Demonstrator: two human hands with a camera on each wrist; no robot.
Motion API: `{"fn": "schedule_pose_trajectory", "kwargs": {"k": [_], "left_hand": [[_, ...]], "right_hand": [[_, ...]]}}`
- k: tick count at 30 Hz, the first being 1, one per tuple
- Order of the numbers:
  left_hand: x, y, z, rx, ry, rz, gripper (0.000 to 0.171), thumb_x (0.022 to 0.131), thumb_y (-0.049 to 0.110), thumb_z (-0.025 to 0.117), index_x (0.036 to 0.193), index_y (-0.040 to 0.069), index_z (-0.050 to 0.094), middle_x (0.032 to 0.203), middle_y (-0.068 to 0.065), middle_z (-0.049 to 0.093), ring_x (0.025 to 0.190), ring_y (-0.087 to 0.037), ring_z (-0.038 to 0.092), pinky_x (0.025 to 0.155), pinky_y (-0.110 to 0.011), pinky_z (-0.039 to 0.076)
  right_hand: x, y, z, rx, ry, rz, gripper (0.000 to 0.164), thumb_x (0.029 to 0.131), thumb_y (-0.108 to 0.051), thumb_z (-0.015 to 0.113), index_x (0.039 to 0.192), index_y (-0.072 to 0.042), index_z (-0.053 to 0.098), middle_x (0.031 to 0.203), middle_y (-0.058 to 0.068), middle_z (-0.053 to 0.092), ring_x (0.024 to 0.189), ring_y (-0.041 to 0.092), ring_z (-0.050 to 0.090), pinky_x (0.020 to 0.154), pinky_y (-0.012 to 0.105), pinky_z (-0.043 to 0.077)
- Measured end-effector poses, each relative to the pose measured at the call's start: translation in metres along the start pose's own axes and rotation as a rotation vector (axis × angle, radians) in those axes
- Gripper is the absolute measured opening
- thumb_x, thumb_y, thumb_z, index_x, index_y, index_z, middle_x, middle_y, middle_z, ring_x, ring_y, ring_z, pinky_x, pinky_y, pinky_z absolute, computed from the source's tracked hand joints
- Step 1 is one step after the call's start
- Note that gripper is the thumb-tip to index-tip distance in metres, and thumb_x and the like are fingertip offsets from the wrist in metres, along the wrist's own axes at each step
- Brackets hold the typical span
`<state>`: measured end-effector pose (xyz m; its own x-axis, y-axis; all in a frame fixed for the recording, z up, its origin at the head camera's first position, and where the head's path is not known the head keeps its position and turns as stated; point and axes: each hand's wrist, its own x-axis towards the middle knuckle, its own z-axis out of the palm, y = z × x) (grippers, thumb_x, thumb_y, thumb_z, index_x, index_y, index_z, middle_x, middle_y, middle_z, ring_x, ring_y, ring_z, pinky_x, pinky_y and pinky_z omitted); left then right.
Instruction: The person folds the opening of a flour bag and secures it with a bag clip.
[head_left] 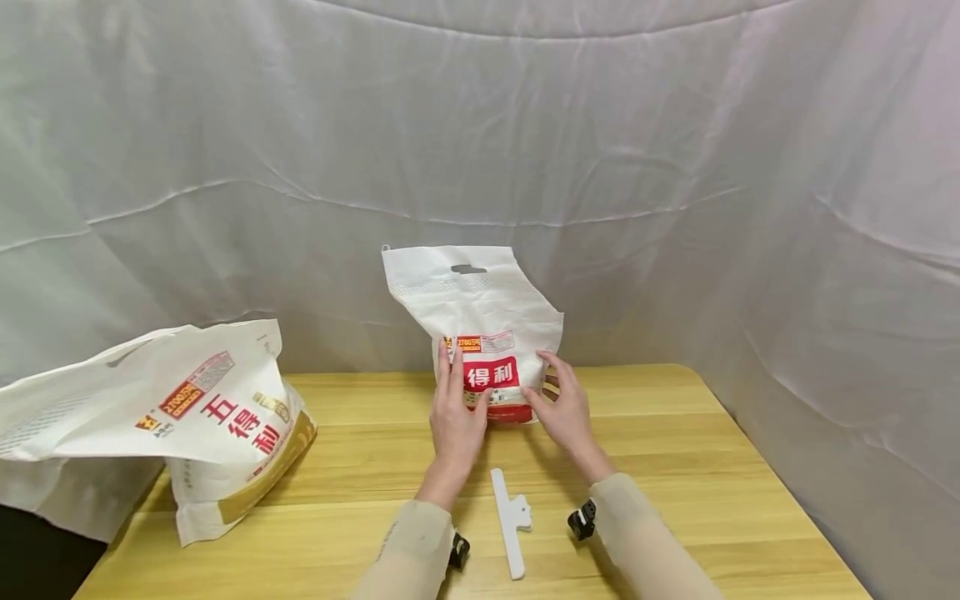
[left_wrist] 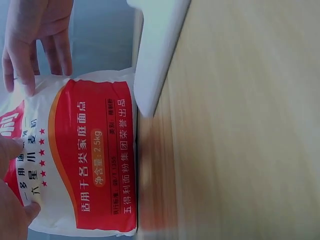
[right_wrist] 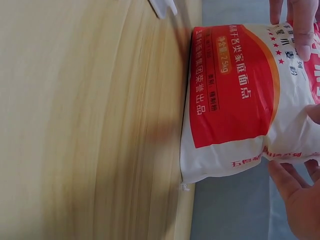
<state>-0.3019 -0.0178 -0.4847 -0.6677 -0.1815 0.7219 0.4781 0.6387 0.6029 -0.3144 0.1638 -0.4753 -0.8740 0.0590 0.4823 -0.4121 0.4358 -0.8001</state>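
A white-and-red flour bag (head_left: 491, 308) stands upright at the table's back, its slack top with a handle slot leaning left. Against its front left side my left hand (head_left: 455, 421) rests, fingers straight and pointing up, thumb on the printed front. At the opposite side my right hand (head_left: 567, 412) touches the bag with spread, slightly bent fingers, its thumb on the front. The bag's lower red panel (left_wrist: 102, 155) faces me, its base on the wood. Nearer me lies a white sealing clip (head_left: 507, 521), between my forearms.
Another flour bag (head_left: 232, 417), white with a gold base, sits at the left, its long loose top flopped over leftward. The wooden table (head_left: 660, 500) ends at a rounded back right corner. Pale cloth (head_left: 480, 125) hangs behind and along the right.
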Motion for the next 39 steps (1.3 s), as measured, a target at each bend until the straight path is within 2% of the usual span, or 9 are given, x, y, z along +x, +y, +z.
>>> {"fn": "schedule_pose_trajectory", "kwargs": {"k": [7,19,26,30,39], "left_hand": [[-0.002,0.010,0.012,0.016,-0.043,0.006,0.091,0.088,0.011,0.084,0.163,0.010,0.033,0.173,-0.010,0.018,0.154,-0.034,0.030,0.108,-0.046,0.049],[-0.005,0.022,0.029,0.012,-0.102,0.046,0.085,0.088,0.007,0.082,0.161,0.008,0.038,0.173,-0.006,0.020,0.155,-0.032,0.031,0.109,-0.041,0.049],[-0.005,0.028,0.036,0.040,-0.099,0.053,0.082,0.090,0.008,0.081,0.160,0.012,0.040,0.172,-0.005,0.023,0.151,-0.032,0.038,0.099,-0.044,0.056],[-0.005,0.031,0.039,0.053,-0.099,0.063,0.082,0.090,0.009,0.081,0.160,0.013,0.041,0.172,-0.006,0.025,0.147,-0.034,0.043,0.099,-0.047,0.056],[-0.005,0.035,0.043,0.097,-0.176,0.083,0.085,0.091,0.015,0.082,0.162,0.016,0.037,0.173,-0.002,0.020,0.137,-0.031,0.055,0.095,-0.041,0.058]], "right_hand": [[0.001,0.006,-0.014,-0.021,0.021,0.022,0.065,0.090,-0.006,0.079,0.148,-0.017,0.053,0.148,0.016,0.051,0.118,0.044,0.064,0.095,0.052,0.058],[0.005,0.009,-0.033,-0.023,0.059,0.119,0.068,0.090,-0.001,0.072,0.151,-0.017,0.049,0.148,0.018,0.049,0.125,0.046,0.060,0.097,0.050,0.057],[0.011,0.010,-0.037,-0.011,0.075,0.151,0.070,0.091,0.003,0.066,0.156,-0.016,0.047,0.157,0.019,0.044,0.131,0.048,0.056,0.100,0.050,0.056],[0.015,0.013,-0.039,-0.029,0.081,0.147,0.069,0.092,0.003,0.064,0.156,-0.016,0.047,0.158,0.019,0.043,0.132,0.048,0.056,0.097,0.049,0.057],[0.022,0.021,-0.046,-0.038,0.067,0.191,0.070,0.095,-0.001,0.060,0.160,-0.021,0.043,0.164,0.017,0.037,0.138,0.047,0.050,0.107,0.054,0.050]]}}
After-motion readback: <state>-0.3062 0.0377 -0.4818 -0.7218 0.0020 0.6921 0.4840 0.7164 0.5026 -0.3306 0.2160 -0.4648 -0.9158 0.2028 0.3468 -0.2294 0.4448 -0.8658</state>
